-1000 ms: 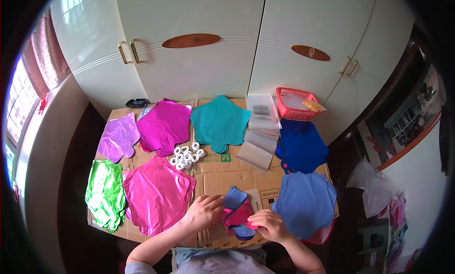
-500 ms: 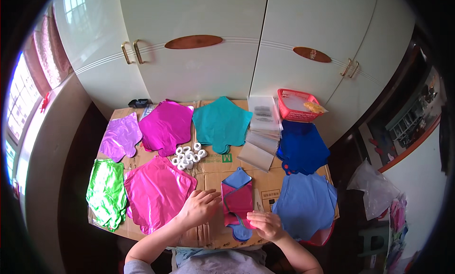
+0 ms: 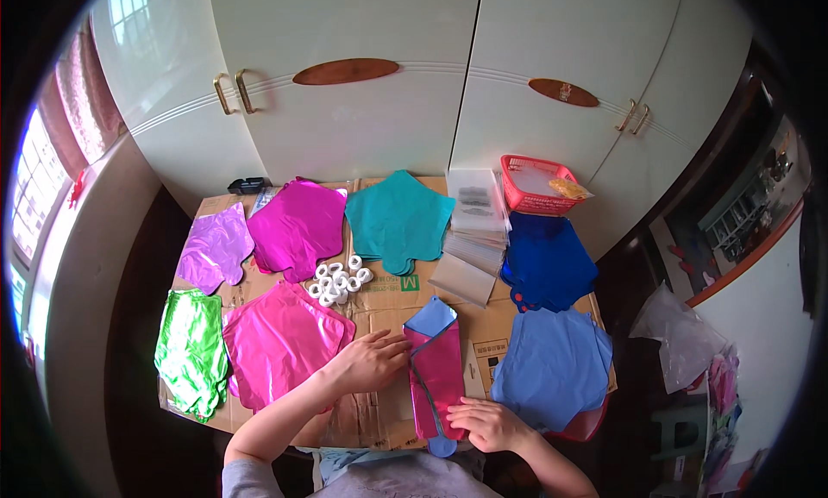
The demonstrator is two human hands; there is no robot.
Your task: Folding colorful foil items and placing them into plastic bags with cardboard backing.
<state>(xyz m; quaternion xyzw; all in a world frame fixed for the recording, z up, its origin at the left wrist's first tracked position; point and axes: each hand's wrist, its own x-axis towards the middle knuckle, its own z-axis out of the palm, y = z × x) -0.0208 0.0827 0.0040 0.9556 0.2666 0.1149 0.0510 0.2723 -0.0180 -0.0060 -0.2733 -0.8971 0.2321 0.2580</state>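
In front of me on the cardboard lies a long folded strip of shiny foil sheets [image 3: 436, 369], pink outside, with blue tips at the far and near ends. They look like flat foil balloons. My left hand [image 3: 373, 361] rests palm down at the strip's left edge, fingers stretched out and touching it near its upper part. Lower down, my right hand [image 3: 487, 423] lies on the strip's right edge, fingertips flat on the pink foil. A pink foil stack [image 3: 285, 343] is beside my left hand; a light blue foil stack [image 3: 556, 369] is right of my right hand.
Around the table lie green [image 3: 190, 351], lilac [image 3: 213, 244], magenta [image 3: 302, 226], teal [image 3: 399, 215] and dark blue [image 3: 552, 261] foil stacks. White rings [image 3: 339, 282], clear plastic sleeves [image 3: 466, 274] and a red basket [image 3: 539, 205] stand farther back. A cabinet [image 3: 345, 127] rises behind.
The strip's near part, bunched before, now lies flat and reaches closer to me. My right hand has moved slightly nearer, its fingers flattening onto the foil; my left hand has settled at the edge.
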